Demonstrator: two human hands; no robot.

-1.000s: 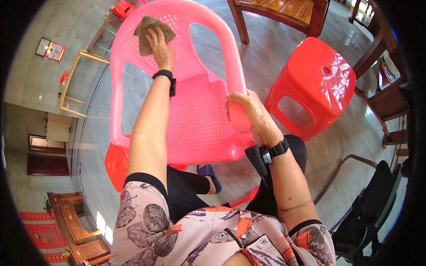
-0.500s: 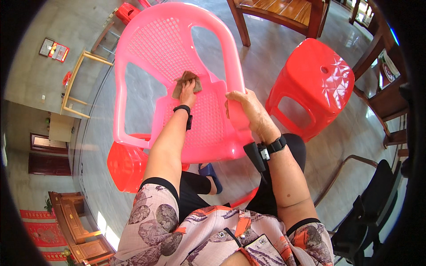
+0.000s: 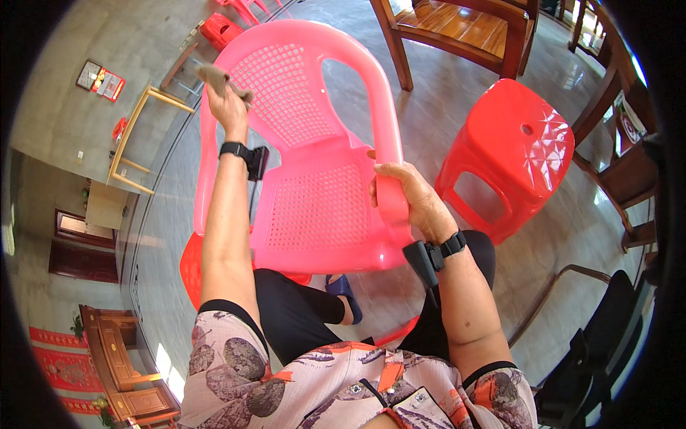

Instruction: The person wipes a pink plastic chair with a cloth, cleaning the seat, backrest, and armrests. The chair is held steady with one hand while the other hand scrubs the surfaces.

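Note:
A pink plastic armchair (image 3: 314,207) with a perforated seat and back stands in front of me. My left hand (image 3: 230,113) grips a brown cloth (image 3: 214,76) at the upper left side of the chair, over its left armrest where that meets the back. Part of the cloth sticks out above the fingers. My right hand (image 3: 413,191) is wrapped round the front of the chair's right armrest, thumb on top and fingertips showing on the inner side.
A red plastic stool (image 3: 507,143) stands to the right of the chair, and another red stool (image 3: 189,268) is partly hidden at its left. Beyond is a wooden chair (image 3: 457,28). A black folded item (image 3: 593,343) with a metal frame lies at lower right.
My left hand has lifted the cloth from the back of the seat and moved it up and left to the armrest side. My right hand keeps its hold on the right armrest.

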